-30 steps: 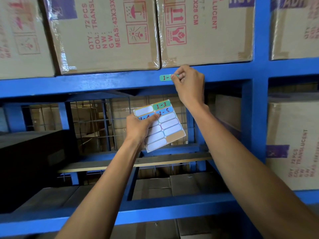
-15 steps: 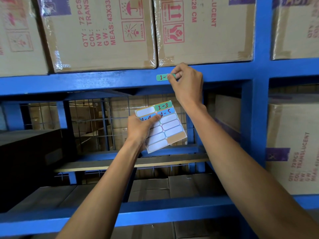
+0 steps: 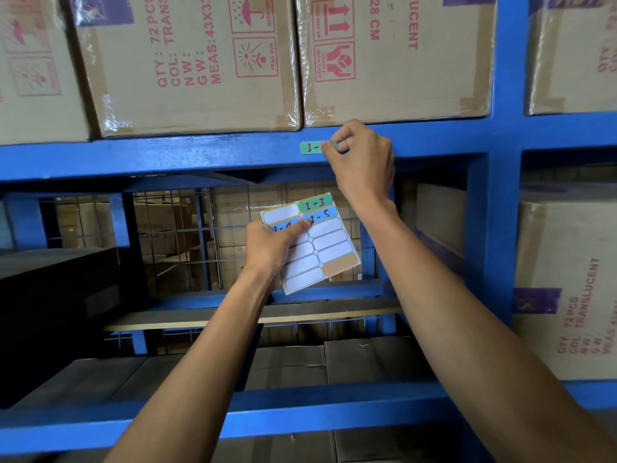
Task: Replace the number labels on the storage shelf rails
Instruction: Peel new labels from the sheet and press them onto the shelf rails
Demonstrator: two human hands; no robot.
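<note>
A green number label (image 3: pixel 310 148) reading "1-" sticks on the blue upper shelf rail (image 3: pixel 200 155). My right hand (image 3: pixel 362 162) pinches the label's right end between thumb and forefinger, hiding the second digit. Below it my left hand (image 3: pixel 272 248) grips a label sheet (image 3: pixel 320 243), thumb pressed on its upper part. The sheet shows handwritten labels "1-3", "1-5" and a partly covered "1-4", plus several blank ones.
Taped cardboard boxes (image 3: pixel 193 61) rest on the upper rail. A blue upright post (image 3: pixel 504 195) stands to the right, with another box (image 3: pixel 567 289) beyond it. Wire mesh (image 3: pixel 187 235) backs the middle bay. A lower blue rail (image 3: pixel 300 412) crosses under my arms.
My right fingers have slid slightly left along the green label, covering more of it. The view has shifted a little; my left hand keeps the sheet in place.
</note>
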